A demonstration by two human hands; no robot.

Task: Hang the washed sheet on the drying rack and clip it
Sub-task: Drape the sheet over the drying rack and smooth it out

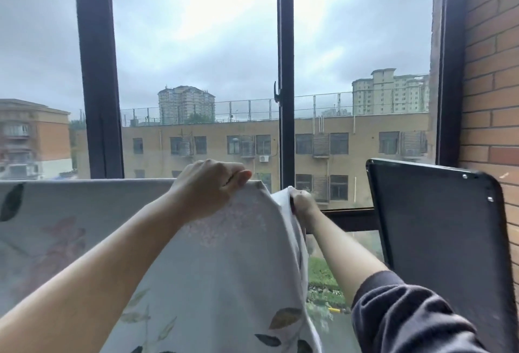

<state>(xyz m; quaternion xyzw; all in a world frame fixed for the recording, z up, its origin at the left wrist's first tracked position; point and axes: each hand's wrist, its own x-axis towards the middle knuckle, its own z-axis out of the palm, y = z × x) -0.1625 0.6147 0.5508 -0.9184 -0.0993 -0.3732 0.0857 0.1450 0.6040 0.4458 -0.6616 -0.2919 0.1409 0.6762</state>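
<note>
The washed sheet [84, 226], pale grey with a leaf and flower print, hangs stretched across the lower left, its top edge level. The rack bar under it is hidden by the cloth. My left hand [209, 184] grips the sheet's top edge near its right end, thumb pinched over the fold. My right hand [302, 202] holds the sheet's right-hand corner just behind it, fingers curled round the white fabric. A small dark thing shows at that hand, too unclear to name. No clip is clearly in view.
A large window with dark frames [285, 72] stands right behind the sheet, with a handle [277, 91] on the middle post. A black flat panel [438, 226] leans at the right against a brick wall [494, 72].
</note>
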